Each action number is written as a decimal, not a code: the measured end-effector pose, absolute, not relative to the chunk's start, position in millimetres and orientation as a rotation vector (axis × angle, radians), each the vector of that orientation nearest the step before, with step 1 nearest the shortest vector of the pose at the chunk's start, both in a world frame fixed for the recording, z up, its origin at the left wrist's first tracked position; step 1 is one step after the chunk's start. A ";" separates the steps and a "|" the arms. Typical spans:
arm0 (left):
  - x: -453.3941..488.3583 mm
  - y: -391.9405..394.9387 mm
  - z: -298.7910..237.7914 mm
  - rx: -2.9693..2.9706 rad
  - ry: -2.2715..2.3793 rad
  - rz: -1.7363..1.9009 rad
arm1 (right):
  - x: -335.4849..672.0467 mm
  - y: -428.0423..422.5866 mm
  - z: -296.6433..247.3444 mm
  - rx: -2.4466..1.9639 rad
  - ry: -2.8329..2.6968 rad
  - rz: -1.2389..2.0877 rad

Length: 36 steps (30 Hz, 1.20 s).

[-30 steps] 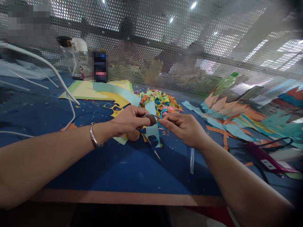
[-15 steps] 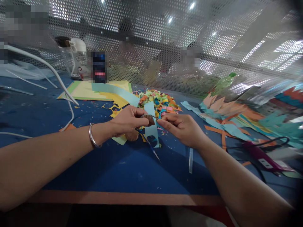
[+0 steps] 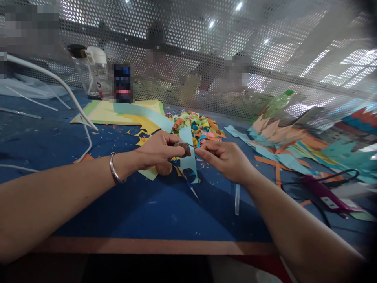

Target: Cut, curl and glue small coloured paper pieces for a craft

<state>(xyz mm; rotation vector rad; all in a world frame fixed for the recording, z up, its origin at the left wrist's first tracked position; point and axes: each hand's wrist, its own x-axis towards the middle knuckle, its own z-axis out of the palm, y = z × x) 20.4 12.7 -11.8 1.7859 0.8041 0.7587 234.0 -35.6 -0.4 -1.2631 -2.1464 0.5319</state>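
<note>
My left hand (image 3: 159,151), with a silver bracelet at the wrist, is closed in a pinch. A small brownish shape (image 3: 185,149) shows at its fingertips; whether it is an object or shaded fingers I cannot tell. My right hand (image 3: 225,159) pinches a thin dark metal tool (image 3: 191,146) that points toward the left fingertips. Below both hands lies a light-blue paper strip (image 3: 188,161) with round cut-outs at its near end. A slim blue pen-like tool (image 3: 190,186) rests beside it. Beyond the hands is a heap of small coloured paper curls (image 3: 200,124).
Yellow and green paper sheets (image 3: 103,112) lie at the back left, near bottles (image 3: 98,70) and a phone (image 3: 123,83). Orange and blue cut paper (image 3: 277,135) and a purple power strip (image 3: 326,194) are at right. A white cable (image 3: 55,76) arches at left. Perforated metal stands behind.
Both hands keep nearly the same pose. The fingertips and thin tool have shifted very slightly left; nothing was taken up or let go.
</note>
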 end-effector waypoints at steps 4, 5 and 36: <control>20.8 13.1 -12.2 1.773 0.792 0.762 | 233.6 -35.3 -0.5 -1.269 -2.141 0.543; 21.0 13.3 -12.3 1.764 0.780 0.763 | 233.6 -35.1 -0.7 -1.267 -2.142 0.543; 21.0 13.8 -12.6 1.701 0.723 0.748 | 229.4 -34.0 -0.7 -1.274 -2.127 0.532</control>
